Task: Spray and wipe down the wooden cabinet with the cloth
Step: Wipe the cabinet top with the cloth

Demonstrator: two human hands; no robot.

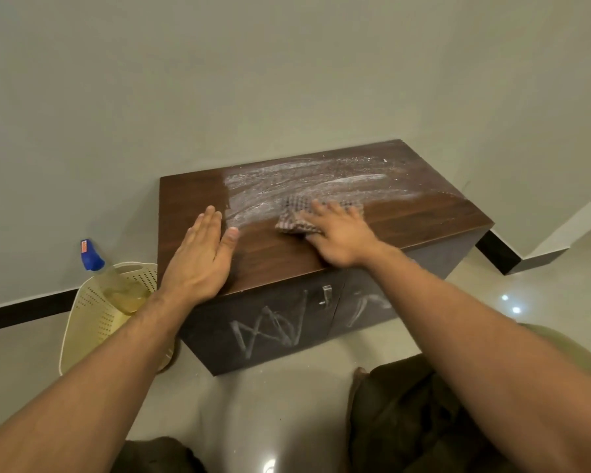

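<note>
in the head view a low wooden cabinet is seen on a shiny floor, with its back against a pale wall. the far and middle part of its brown top is covered with white dust in long streaks; the near strip and the left end are seen dark and bare.

a checked cloth lies bunched on the top, about at the middle, just at the near edge of the dust. the right hand is laid flat on the cloth, with the fingers spread and pressed down on it; the grip is released, and nothing is clasped. the left hand is laid flat on the left front part of the top, with the fingers straight and together and the thumb out to the side; its grip is released too, and it is well apart from the cloth.

on the dark front doors pale scribbled marks are seen, and a small metal handle is fixed between them.

left of the cabinet a cream basket with small holes stands on the floor, touching the cabinet's side. a spray bottle with a blue head and yellowish liquid leans inside it.
</note>
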